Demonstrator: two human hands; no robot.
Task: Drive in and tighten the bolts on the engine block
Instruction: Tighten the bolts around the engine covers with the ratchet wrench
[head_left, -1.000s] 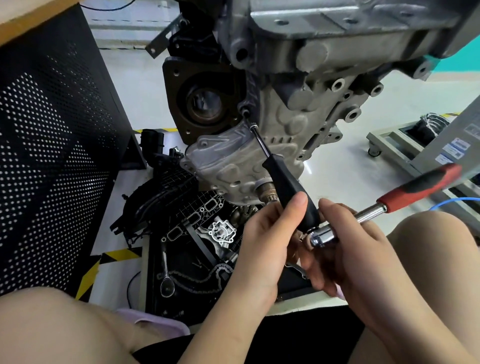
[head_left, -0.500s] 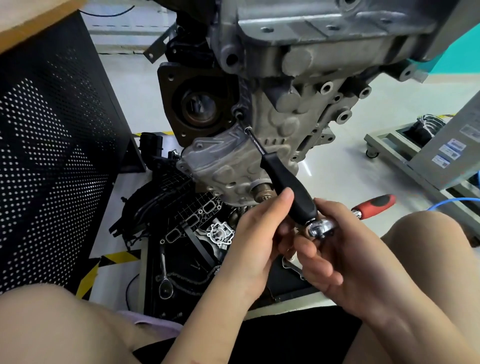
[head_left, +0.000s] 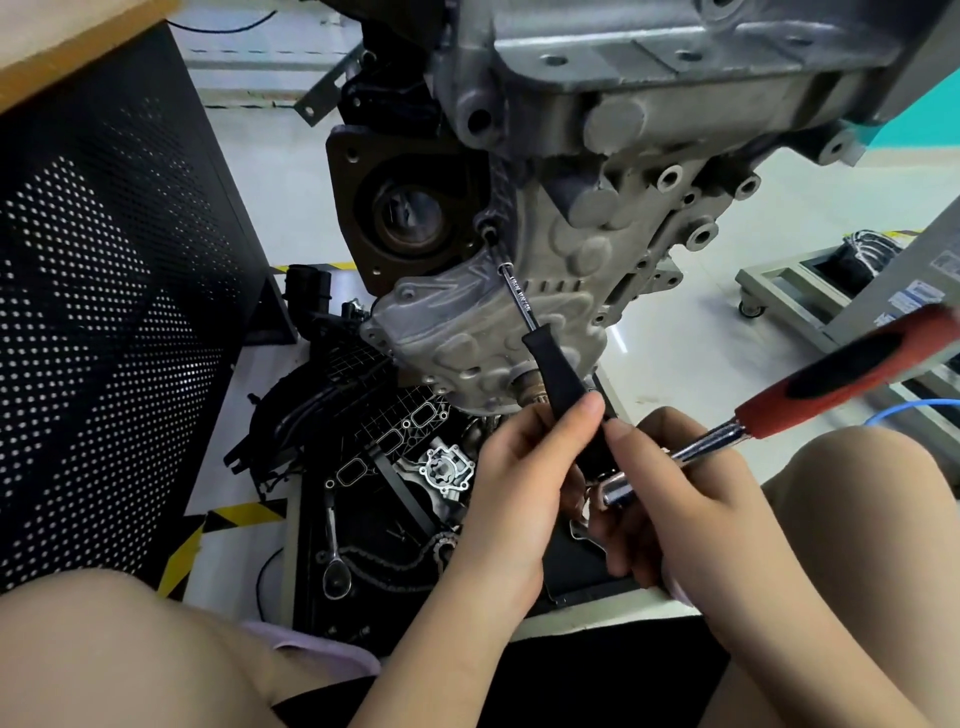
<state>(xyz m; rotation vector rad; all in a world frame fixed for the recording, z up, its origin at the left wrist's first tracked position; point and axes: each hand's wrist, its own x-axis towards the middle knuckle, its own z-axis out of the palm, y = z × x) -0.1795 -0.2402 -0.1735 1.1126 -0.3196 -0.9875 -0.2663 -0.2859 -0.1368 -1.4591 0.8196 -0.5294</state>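
**Inspector:** While the engine block (head_left: 613, 218) hangs above the parts tray (head_left: 374, 519), the bolt (head_left: 488, 228) sits in a recess at its lower left edge, with the extension driver (head_left: 556, 364) running from it down to the hands.

**Assistant:** And the grip?

**Inspector:** Left hand (head_left: 524, 488): fingers curled round the driver's black handle, thumb pressed along it. Right hand (head_left: 675, 499): fingers wrapped round the ratchet (head_left: 779, 410) near its chrome head, which mates with the handle's end. The red grip juts out right, blurred.

**Assistant:** How should the step be done?

**Inspector:** In my judgement, hold the driver in line with the bolt's axis; the left hand should steady it, not steer. Swing the ratchet in short arcs, square to the shaft, pushing lightly inward so the tip does not ride out. Whether the tip is fully seated cannot be told from here.
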